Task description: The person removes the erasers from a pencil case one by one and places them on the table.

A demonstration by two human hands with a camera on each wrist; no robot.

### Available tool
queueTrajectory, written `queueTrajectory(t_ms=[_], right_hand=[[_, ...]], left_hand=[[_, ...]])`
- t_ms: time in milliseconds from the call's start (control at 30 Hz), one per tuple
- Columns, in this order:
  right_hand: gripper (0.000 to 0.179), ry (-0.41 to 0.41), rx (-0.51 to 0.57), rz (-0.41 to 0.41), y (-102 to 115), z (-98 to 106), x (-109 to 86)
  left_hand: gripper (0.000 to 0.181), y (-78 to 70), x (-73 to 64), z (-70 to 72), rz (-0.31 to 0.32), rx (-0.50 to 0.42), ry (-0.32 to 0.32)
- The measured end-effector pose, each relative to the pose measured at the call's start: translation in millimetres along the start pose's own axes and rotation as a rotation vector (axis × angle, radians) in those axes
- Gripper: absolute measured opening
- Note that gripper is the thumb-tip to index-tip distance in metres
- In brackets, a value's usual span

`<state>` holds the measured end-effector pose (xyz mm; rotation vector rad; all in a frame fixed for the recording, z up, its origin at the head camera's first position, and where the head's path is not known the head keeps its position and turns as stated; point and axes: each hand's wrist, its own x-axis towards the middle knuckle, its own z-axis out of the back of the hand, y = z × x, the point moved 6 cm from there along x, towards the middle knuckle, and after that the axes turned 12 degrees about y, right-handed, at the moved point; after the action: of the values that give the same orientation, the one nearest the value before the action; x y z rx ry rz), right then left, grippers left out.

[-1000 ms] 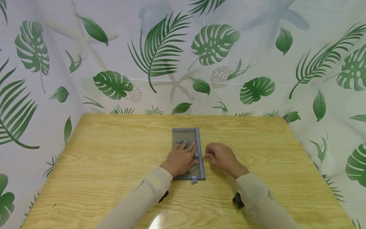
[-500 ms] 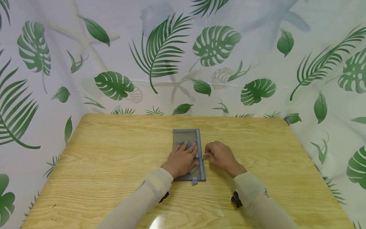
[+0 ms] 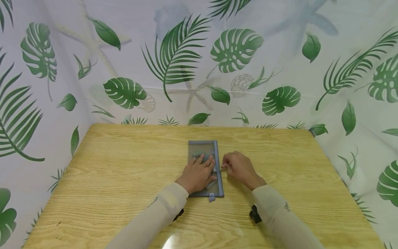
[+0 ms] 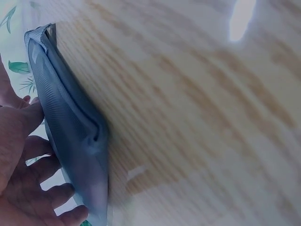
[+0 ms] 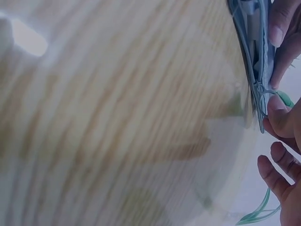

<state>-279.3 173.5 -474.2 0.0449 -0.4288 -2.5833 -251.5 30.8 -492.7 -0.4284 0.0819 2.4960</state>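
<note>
A blue-grey mesh zipper pouch point(image 3: 199, 146) lies flat on the wooden table, its zipper edge toward the right. Across its middle my left hand point(image 3: 196, 175) rests palm down, fingers spread over the mesh. Something greenish and dark shows through beneath the fingers, mostly covered. Beside the zipper edge, my right hand point(image 3: 240, 168) pinches the ring-shaped zipper pull point(image 5: 268, 94) between thumb and curled finger. In the right wrist view the zipper side gapes, with part of the contents visible inside. The left wrist view shows the pouch's thick folded side next to the fingers.
The light wooden table point(image 3: 124, 166) spreads around the pouch on all sides. A leaf-printed white cloth point(image 3: 199, 69) hangs behind it and along both sides. A small fabric tab point(image 3: 212, 199) sticks out of the pouch's near edge.
My right hand has slid a little toward the far end along the zipper edge, still pinching the pull. The left hand stays in place on the pouch.
</note>
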Motion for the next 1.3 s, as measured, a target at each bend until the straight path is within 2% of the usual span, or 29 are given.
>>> queueTrajectory(t_ms=[533, 800, 1300], right_hand=[[0.017, -0.030, 0.000, -0.032, -8, 0, 7.1], [0.017, -0.027, 0.001, -0.077, -12, -1, 11.5], [0.013, -0.052, -0.010, -0.084, -13, 2, 20.5]], left_hand=[[0.067, -1.6, -0.6, 0.6, -0.003, 0.004, -0.001], [0.067, -1.9, -1.2, 0.5, -0.004, -0.001, -0.002], [0.066, -1.0, -0.2, 0.0, 0.010, 0.023, -0.011]])
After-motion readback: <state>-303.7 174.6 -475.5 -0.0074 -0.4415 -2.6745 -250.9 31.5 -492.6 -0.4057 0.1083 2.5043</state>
